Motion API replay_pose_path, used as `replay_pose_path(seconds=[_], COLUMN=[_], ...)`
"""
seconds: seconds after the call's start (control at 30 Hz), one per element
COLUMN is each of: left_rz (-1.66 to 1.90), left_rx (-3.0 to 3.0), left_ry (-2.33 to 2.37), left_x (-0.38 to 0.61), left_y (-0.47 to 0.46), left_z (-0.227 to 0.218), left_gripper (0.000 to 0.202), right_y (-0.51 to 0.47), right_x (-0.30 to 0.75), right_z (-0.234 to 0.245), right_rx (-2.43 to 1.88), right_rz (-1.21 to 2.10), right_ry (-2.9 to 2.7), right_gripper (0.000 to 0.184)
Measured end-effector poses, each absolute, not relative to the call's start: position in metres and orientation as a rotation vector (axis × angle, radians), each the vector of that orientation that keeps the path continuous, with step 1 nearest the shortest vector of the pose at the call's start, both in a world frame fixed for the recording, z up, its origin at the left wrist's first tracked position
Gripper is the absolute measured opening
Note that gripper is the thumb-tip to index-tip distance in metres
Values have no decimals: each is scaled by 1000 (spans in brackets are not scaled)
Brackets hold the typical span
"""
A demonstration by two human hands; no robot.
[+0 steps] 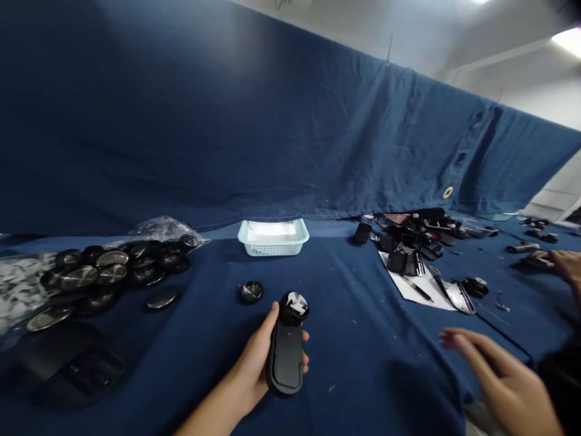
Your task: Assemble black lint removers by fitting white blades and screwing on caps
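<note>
My left hand is wrapped around a black elongated device with a round end. On that round end is a patchy white and black face. Just beyond the hand, a round black cap with a shiny face lies on the blue cloth. My right hand is off to the right above the cloth's edge, slightly blurred, its fingers stretched out with nothing seen in them. Left of me are a heap of similar round black caps and a single one apart from it.
A pale blue basket stands against the blue curtain. Plastic bags of white pieces and a dark blurred case are at left. Paper with a pen and piled black parts lie right, near another person's hand.
</note>
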State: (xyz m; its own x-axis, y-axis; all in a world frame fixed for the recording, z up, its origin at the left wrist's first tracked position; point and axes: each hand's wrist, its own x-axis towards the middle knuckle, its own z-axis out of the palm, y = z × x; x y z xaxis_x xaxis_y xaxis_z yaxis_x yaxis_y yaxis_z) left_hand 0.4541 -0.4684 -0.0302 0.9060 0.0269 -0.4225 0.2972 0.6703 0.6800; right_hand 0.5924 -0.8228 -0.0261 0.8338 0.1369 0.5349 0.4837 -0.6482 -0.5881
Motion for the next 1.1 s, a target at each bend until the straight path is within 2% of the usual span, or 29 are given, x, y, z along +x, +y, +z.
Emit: replay_pose_path(seconds=[0.13, 0.27, 0.37, 0.53, 0.67, 0.87, 1.1], left_rz=[-175, -214, -190, -154, -165, -271, -261], left_rx=[870, 930, 957, 881, 828, 745, 668], left_ry=[451, 466, 475, 495, 540, 585, 537], left_x=[452, 452, 454, 454, 454, 461, 461], left_y=[-471, -473, -475, -478, -478, -471, -466], left_z=[-24, -23, -26, -24, -18, -27, -35], left_gripper=[75, 80, 80, 71, 72, 88, 83], right_y=[-767, -706, -661, -605, -593, -598, -596], right_x=[575, 564, 572, 586, 592, 602, 601], right_z=[-47, -14, 15, 14, -8, -24, -24], right_rx=[-2260, -2111, -1953, -1735, -1645, -1717, -1740], right_rz=[-260, -78, -42, 13, 87, 75, 52], right_ry=[-701, -1022, -1281, -1391, -1282, -1341, -1330], right_gripper=[32, 22, 23, 18, 21, 24, 20])
